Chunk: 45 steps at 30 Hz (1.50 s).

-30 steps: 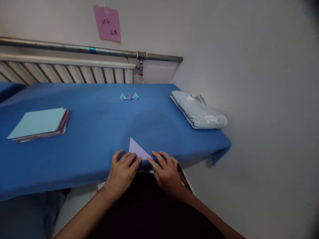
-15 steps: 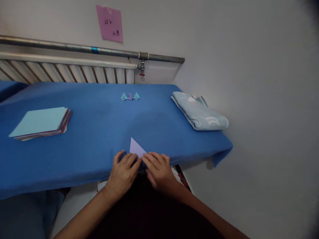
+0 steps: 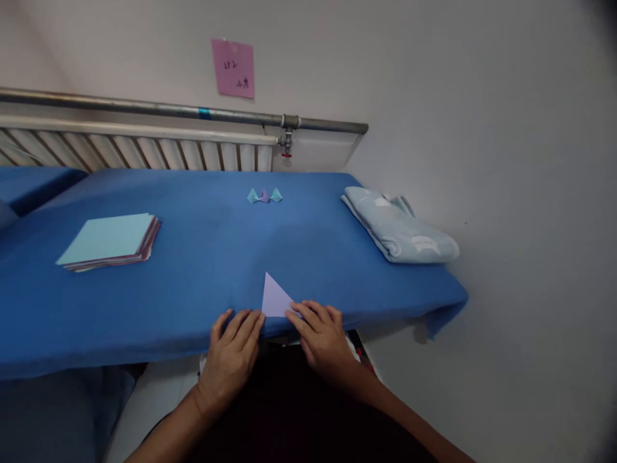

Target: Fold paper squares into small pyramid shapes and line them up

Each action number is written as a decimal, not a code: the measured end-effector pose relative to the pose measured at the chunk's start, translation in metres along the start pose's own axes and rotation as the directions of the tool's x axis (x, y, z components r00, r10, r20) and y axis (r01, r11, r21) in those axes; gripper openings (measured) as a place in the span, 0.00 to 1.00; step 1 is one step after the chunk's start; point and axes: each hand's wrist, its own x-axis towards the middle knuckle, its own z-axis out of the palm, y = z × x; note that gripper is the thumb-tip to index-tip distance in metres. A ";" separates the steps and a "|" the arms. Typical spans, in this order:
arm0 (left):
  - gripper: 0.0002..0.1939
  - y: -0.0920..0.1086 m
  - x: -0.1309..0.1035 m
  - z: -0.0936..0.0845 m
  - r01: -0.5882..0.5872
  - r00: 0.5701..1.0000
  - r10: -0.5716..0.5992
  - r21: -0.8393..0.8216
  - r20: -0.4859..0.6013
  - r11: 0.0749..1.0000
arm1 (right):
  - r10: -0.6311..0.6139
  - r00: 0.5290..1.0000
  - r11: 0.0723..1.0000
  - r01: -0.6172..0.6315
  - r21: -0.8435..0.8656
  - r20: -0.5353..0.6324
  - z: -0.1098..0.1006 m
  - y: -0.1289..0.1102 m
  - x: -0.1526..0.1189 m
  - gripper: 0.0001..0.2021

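A light purple paper [image 3: 276, 299], folded to a triangle, lies flat near the front edge of the blue-covered table [image 3: 207, 257], its tip pointing away from me. The fingertips of my left hand [image 3: 231, 350] touch its lower left corner, fingers spread over the cloth. On the lower right part rest the fingers of my right hand [image 3: 321, 331], extended and pressing the paper down. The paper's right corner is partly hidden under them.
Stacked coloured paper [image 3: 108, 238] lies at the left. Small folded paper pieces [image 3: 264, 195] stand in a row at the back middle. A folded light blue blanket [image 3: 400, 228] lies at the right, beside the wall. Behind are a radiator [image 3: 159, 151] and pipe.
My left hand has slid left along the paper's lower edge, away from my right hand, uncovering more of the triangle. The camera view has shifted slightly.
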 end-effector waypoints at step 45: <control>0.10 -0.002 0.027 -0.039 0.590 0.534 -0.260 -0.575 0.804 -0.567 | 0.192 0.961 0.542 -0.273 0.795 0.200 -0.057 -0.028 0.048 0.09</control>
